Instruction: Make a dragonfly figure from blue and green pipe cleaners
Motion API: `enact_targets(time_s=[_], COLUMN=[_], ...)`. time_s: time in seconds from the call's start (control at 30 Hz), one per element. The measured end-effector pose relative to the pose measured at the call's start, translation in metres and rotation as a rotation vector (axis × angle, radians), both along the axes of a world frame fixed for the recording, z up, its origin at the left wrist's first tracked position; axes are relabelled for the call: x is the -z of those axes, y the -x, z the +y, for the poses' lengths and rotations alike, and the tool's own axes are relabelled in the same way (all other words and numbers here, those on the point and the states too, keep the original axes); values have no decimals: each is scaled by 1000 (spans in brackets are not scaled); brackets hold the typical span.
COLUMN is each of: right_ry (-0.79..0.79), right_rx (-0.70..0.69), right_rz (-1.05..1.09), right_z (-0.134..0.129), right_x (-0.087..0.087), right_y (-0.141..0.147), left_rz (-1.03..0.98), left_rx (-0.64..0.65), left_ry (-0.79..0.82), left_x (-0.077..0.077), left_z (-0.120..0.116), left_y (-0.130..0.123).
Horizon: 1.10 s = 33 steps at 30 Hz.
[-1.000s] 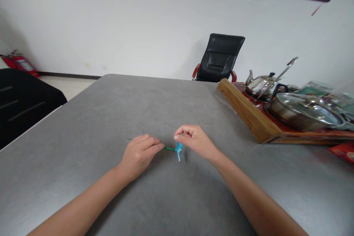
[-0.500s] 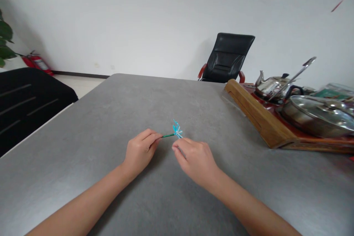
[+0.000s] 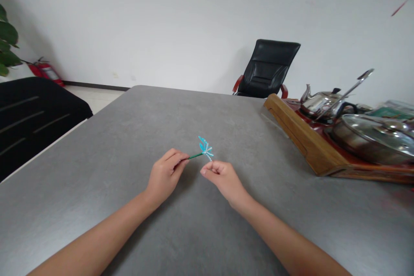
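Observation:
Above the grey table [image 3: 129, 138], a small blue craft flower [image 3: 206, 147] with thin, spread-out petals, some speckled white, points to the right on a green stem. My left hand [image 3: 166, 177] pinches the stem, its fingers closed around the stem's end. On the other side, my right hand [image 3: 223, 179] has thumb and index finger pinched together at the lowest petal, just under the flower's centre. That petal's tip is hidden by the fingers.
To the right, a wooden tray [image 3: 291, 138] carries a steel kettle [image 3: 320, 102], a lidded pan [image 3: 365, 138] and a long-handled utensil [image 3: 347, 92]. A black office chair [image 3: 271, 67] stands behind the table, another dark chair [image 3: 39, 116] at left.
My right hand has turned slightly, its fingers still at the lower petal. The flower head has shifted a little up and left, its petals more spread. The view has moved slightly.

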State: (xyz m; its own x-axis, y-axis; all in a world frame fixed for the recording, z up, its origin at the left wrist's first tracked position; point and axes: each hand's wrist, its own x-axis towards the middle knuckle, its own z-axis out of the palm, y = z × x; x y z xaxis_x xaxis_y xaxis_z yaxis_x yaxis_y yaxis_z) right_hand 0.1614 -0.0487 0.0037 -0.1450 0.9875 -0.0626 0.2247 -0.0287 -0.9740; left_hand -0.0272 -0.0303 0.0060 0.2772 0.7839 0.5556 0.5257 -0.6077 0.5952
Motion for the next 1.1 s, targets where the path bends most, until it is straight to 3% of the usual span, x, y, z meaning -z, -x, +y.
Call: enact_targets(time_s=[0.23,0.63,0.83,0.93,1.1], right_ry=[163,276,331,288,-5], right_rx=[5,-170,-219,-217,-178], right_rz=[197,178,255,220,-1], right_z=[6,21,24,23,19], right_x=[-4,-7,-13,-22,-31], right_y=[-6,-29,-38,-38,-35], left_rz=[-23,107,210,281,350], left_rx=[44,369,434,413,312], left_ry=[0,-123,-196,-259,-320], left_x=[-2,-3,-2,-1,0], left_z=[-1,-2,0,0,1], left_y=[0,2,2,1,-1])
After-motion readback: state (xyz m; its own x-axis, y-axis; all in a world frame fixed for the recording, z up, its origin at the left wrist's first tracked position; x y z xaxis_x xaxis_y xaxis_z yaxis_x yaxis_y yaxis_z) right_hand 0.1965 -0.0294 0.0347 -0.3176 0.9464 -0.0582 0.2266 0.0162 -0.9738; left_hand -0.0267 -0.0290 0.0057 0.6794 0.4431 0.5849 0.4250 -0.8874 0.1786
